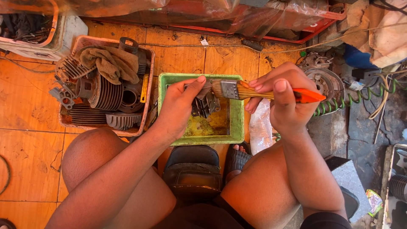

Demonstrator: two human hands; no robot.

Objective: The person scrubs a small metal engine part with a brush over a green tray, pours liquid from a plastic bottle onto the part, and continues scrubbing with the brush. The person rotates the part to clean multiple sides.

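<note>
My left hand [180,106] grips a small dark metal engine part [204,104] and holds it over a green plastic tray [235,123] with yellowish liquid in its bottom. In my right hand [283,95] is a flat paintbrush [254,90] with an orange handle and a metal ferrule. Its bristles touch the top of the metal part. Both hands are above the tray, between my bare knees.
A pinkish tub [150,63] at the left holds finned engine cylinders and a brown rag [111,62]. A round metal engine cover [326,82] and a green coiled hose [364,95] lie at the right. My sandalled foot [237,159] and a dark seat [193,171] are below the tray.
</note>
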